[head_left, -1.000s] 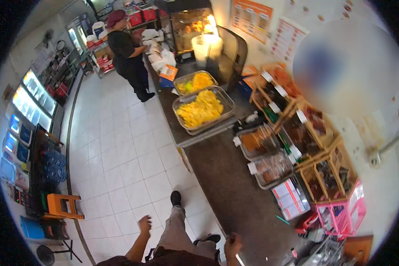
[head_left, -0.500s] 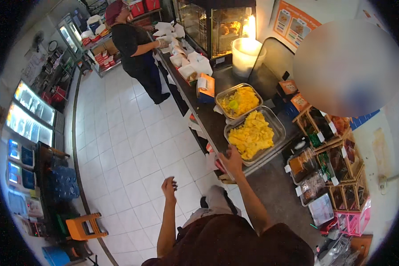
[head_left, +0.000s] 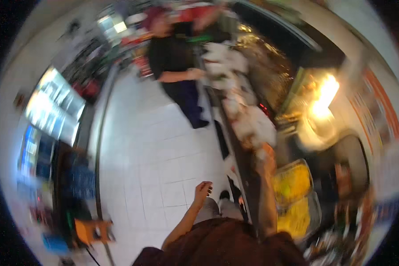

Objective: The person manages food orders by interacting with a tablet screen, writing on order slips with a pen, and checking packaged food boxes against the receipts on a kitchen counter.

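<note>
My right hand point(head_left: 265, 160) reaches forward over the dark counter point(head_left: 249, 186), close to the white packages point(head_left: 255, 128) lying along it. Motion smears its fingers, and a pale patch beside them cannot be made out. Next to my right forearm, two clear trays hold yellow food; the farther heap point(head_left: 291, 181) carries a greenish-yellow spot, and the nearer heap point(head_left: 293, 217) fills most of its tray. Over the floor, in front of my body, my left hand point(head_left: 203, 190) hangs with loosely bent fingers apart and nothing in them.
A co-worker point(head_left: 175, 53) in dark clothes stands farther along the counter, one arm at the packages. A lit glass display case point(head_left: 270, 66) and a white bucket point(head_left: 317, 131) stand behind. An orange stool point(head_left: 93, 230) and lit fridges point(head_left: 55, 104) line the left side.
My view has swung and I have moved forward along the counter. My right hand has gone from beside the nearer tray to near the white packages. My left hand still hangs free.
</note>
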Demonstrator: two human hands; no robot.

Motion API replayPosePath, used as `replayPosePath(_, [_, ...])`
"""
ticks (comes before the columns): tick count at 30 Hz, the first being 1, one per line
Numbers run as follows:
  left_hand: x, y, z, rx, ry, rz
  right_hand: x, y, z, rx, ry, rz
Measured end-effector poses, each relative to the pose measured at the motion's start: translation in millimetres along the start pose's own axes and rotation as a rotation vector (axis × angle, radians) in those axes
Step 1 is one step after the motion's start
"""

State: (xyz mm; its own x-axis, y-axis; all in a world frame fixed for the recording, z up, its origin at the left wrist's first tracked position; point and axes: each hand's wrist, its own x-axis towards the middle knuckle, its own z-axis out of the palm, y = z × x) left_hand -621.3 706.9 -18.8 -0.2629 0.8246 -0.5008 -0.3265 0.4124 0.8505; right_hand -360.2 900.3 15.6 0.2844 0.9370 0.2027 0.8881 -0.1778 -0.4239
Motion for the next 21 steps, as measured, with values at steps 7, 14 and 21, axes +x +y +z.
replayPosePath(7, [95,132,111,0.569,-0.456,0.278,47,7,13,-0.057,0.057,0.034])
replayPosePath(14, [138,172,194,0.871,-1.219,0.727,45,-33,39,0.033,0.004,0.026])
replayPosePath(21, [184,124,113,0.572,-0.811,0.742,27,-50,45,0.168,-0.024,0.095])
